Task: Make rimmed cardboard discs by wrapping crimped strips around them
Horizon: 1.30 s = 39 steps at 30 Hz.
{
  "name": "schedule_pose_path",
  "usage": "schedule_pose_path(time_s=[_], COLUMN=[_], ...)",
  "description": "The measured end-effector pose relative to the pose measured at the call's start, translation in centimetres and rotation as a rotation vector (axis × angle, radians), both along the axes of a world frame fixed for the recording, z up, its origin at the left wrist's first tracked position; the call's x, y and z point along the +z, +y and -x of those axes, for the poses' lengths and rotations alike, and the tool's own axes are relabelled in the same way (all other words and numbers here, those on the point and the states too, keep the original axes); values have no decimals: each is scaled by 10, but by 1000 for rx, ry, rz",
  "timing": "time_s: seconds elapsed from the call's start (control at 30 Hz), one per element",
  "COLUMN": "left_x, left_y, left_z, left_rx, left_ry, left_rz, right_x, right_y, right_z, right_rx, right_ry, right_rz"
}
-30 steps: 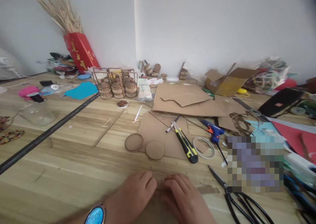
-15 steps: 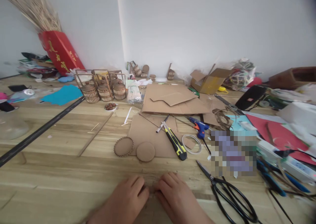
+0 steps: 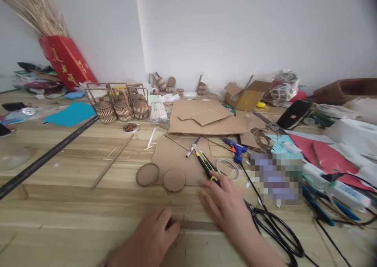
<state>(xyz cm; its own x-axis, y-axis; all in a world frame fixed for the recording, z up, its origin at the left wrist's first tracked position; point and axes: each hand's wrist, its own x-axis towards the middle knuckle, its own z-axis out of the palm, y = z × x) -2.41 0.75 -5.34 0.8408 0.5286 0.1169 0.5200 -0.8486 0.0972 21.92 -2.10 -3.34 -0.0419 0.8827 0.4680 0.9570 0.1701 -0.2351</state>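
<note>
My right hand reaches to the lower end of the yellow and black utility knife, fingers apart, the fingertips over the knife's end. Near the front edge my left hand rests on the wood with curled fingers; at its fingertips lies the end of a thin brown strip. Beyond the hands are a round cardboard disc and a disc with a braided rim, side by side, partly on a flat cardboard sheet. Black scissors lie beside my right forearm, partly hidden by it.
A blue glue gun and a white ring lie right of the knife. Small lidded baskets stand at the back left. Pliers and a power strip are at the right. A long stick lies left.
My right hand has left the spot beside my left hand and moved forward and right to the knife, its fingers spreading. The strip between the hands now shows. My left hand has hardly moved.
</note>
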Motion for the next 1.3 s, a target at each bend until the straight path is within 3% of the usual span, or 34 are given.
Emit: schedule_pose_path(time_s=[0.13,0.3,0.43,0.57,0.7,0.9,1.1,1.3], left_x=[2,10,20,21,19,17,15,25], left_y=[-1,-2,-2,-1,0,-1,-1,-2], left_z=[0,-3,-6,-7,-6,-5,-4,-4], left_rx=[52,96,111,115,105,116,103,94], left_ry=[50,94,112,98,53,36,-3,0], left_rz=[96,210,274,291,298,314,306,399], right_x=[-8,-22,-19,-7,4,8,2,-5], right_y=[11,17,15,6,-2,-9,-3,5], right_z=[-16,-23,-19,-6,11,26,19,6], right_rx=[-140,-159,-180,31,310,447,365,257], right_ry=[-153,-190,-201,-93,84,153,149,108], right_rz=[14,32,-9,-24,107,281,213,151])
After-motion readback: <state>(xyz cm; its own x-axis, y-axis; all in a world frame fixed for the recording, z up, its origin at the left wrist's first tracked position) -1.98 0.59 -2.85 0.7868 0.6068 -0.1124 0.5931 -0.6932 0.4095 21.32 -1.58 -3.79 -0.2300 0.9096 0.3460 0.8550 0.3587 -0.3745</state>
